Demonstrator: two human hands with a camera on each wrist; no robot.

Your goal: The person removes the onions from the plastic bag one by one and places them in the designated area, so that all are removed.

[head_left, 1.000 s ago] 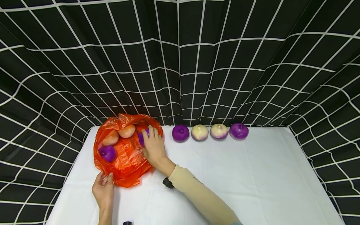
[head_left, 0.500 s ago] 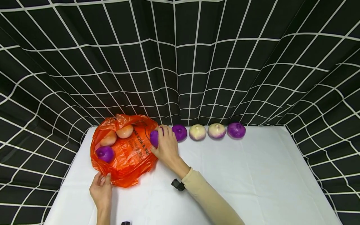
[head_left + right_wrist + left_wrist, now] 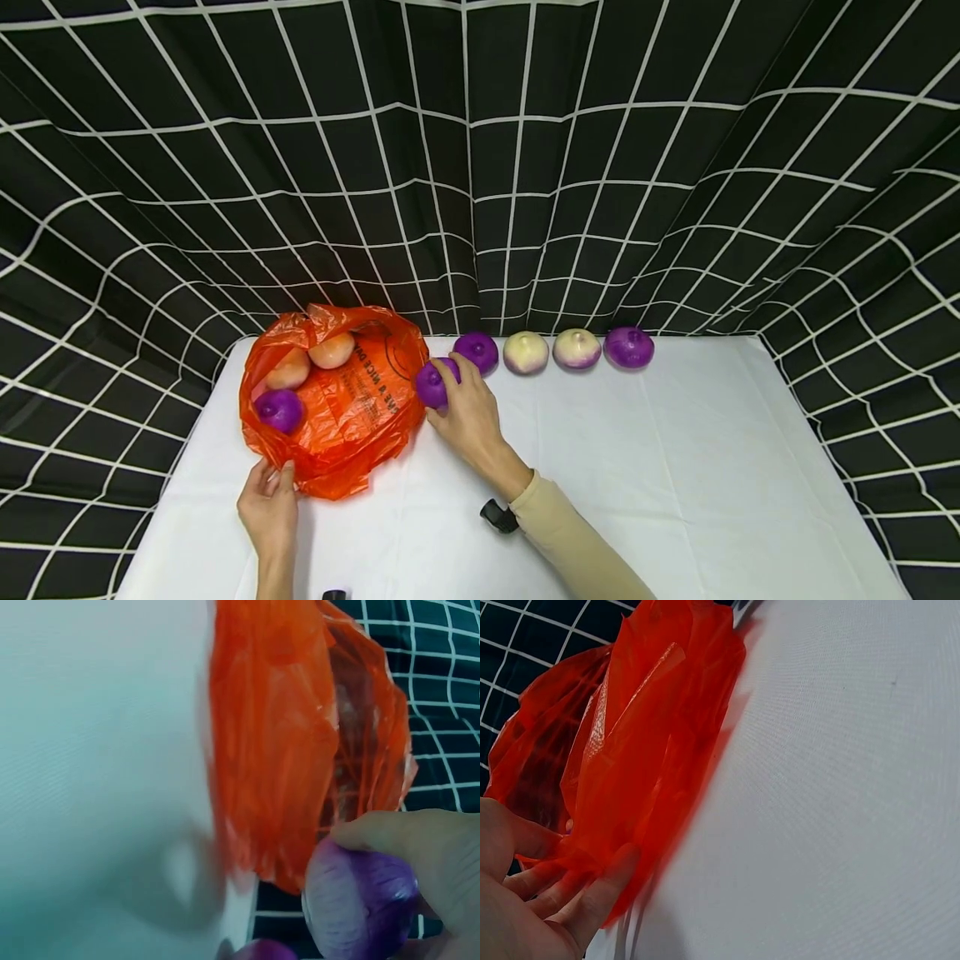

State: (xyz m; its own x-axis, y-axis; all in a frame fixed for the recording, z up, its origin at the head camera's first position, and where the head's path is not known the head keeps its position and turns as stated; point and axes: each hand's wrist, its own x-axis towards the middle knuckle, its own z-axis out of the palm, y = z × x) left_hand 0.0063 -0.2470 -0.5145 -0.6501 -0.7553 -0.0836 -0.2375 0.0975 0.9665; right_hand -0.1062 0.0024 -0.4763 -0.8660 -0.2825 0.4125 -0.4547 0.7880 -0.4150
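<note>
Head: 1 red bag (image 3: pixel 330 475) nr tabletop's (image 3: pixel 637 483) back-left corner, w/ 3 onions (image 3: pixel 280 411) inside; 4 onions (image 3: pixel 526 352) along back edge; R hand (image 3: pixel 471 417) grips 1 purple onion (image 3: pixel 435 383) by bag's rim. L wrist: L hand (image 3: pixel 536 907) pinches bag's rim. R wrist: held onion's paler side shows, hidden from head.

Purple onion (image 3: pixel 437 383) in right hand (image 3: pixel 471 414) lifted out from inside red bag (image 3: pixel 341 479), now just past its right rim, more skin showing. Tan sleeve (image 3: pixel 573 533) and black wrist device (image 3: pixel 498 517) shifted right, nearer person. Bag's printed lettering (image 3: pixel 373 379), partly covered second ago, now exposed. Hand now near row's leftmost purple onion (image 3: pixel 476 350).
</note>
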